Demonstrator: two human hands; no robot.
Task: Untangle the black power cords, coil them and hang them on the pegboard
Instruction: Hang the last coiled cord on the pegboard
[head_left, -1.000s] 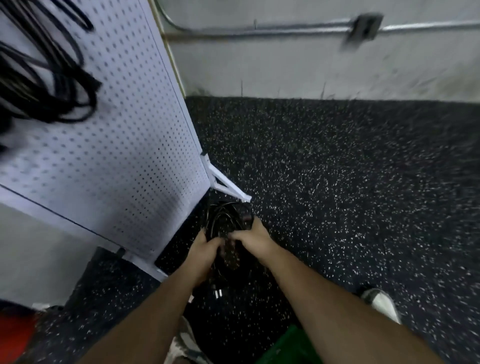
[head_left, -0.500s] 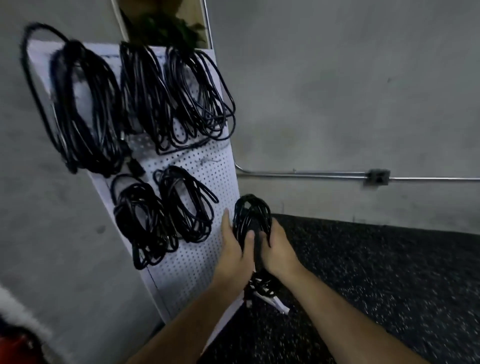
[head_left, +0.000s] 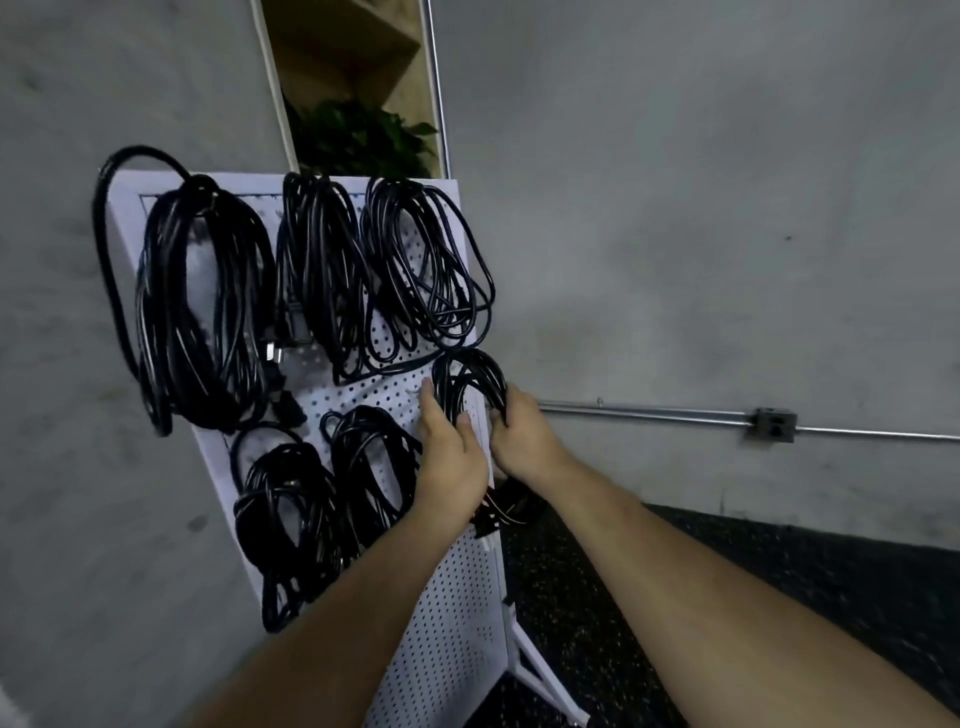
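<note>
Your two hands hold a coiled power cord (head_left: 470, 384), a small bundle of glossy black rubbery loops, up against the right edge of the pegboard (head_left: 452, 597), at mid-height. Your right hand (head_left: 519, 441) grasps the loops' right side with its fingers (head_left: 496, 413) curled round them. Your left hand (head_left: 449, 457) pinches the left side between thumb and raised fingers. The cord's tail and plug (head_left: 488, 525) dangle just below your wrists.

The pegboard is a white sheet of metal dotted with rows of small round holes, leaning on a white angled frame. Five hung coils of smooth black cable drape on it: three long ones (head_left: 317, 270) along the top, two tighter ones (head_left: 283, 514) lower left. Behind is a rough grey concrete wall (head_left: 675, 208) carrying a thin metal conduit (head_left: 649, 413) and a boxy junction box (head_left: 774, 425). The floor (head_left: 675, 623) is dark speckled rubber
</note>
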